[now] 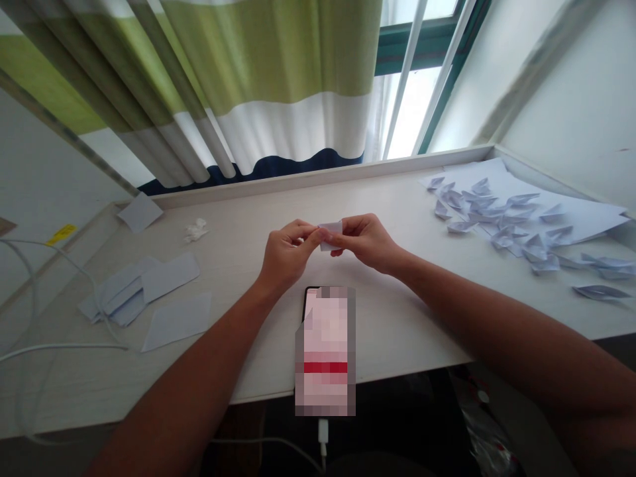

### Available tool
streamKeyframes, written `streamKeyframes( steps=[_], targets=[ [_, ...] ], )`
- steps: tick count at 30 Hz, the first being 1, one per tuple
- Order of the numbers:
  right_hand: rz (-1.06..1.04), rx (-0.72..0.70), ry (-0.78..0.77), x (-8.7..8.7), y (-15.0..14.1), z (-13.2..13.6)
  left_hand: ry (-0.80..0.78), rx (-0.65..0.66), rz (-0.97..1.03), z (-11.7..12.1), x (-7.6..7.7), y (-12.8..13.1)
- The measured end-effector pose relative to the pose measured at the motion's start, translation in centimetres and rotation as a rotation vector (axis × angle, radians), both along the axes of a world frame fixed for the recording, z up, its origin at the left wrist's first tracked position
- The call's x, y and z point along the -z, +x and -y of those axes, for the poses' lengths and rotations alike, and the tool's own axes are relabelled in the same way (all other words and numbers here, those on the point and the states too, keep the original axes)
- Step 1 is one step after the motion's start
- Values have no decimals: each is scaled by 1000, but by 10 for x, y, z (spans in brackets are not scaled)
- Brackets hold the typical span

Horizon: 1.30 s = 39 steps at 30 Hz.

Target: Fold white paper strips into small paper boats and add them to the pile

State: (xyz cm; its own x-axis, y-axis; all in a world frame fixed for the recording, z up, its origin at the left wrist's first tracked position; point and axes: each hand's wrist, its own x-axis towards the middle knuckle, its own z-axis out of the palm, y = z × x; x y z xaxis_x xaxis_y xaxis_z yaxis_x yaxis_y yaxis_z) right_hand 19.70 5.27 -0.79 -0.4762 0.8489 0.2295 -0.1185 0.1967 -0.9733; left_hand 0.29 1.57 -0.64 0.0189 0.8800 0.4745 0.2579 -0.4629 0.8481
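A small folded piece of white paper [332, 228] is held above the middle of the desk, pinched from both sides. My left hand [288, 255] closes on its left edge with thumb and fingers. On the other side my right hand [368, 242] grips it, the thumb lying across its front. The fingers hide part of the folds. Below the hands a phone [325, 351] lies at the desk's front edge, its screen blurred out.
Folded paper boats [501, 212] cluster at the right, many on white sheets [586, 218]. Loose paper pieces [173, 275] and a crumpled tissue [195, 230] lie left. A white cable [64, 349] crosses the left side; a charging plug [322, 430] is at the phone's lower end.
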Motion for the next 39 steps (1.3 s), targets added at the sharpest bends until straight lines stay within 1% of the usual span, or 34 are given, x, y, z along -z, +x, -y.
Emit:
streamKeyframes(
  steps=[3, 8, 14, 19, 24, 29, 32, 34, 39],
  targets=[
    [13, 18, 5, -1, 0, 1, -3, -25, 35, 0, 2, 2],
    [35, 8, 10, 0, 0, 0, -19, -3, 49, -2, 3, 2],
    [37, 14, 17, 0, -1, 0, -102, 18, 121, 1, -1, 5],
    [49, 20, 15, 0, 0, -1, -104, -26, 54, 3, -4, 1],
    [54, 11, 16, 2, 0, -1, -121, 17, 77, 1, -4, 0],
    [44, -59, -28, 0, 1, -1, -159, 30, 151, 0, -6, 2],
    [47, -85, -16, -1, 3, -2, -180, 31, 209, 1, -6, 2],
    [46, -61, 26, -1, 4, -3, -203, 38, 229, 0, -6, 2],
    [75, 68, 155, -1, 4, -4, -220, 77, 263, -1, -4, 1]
  ],
)
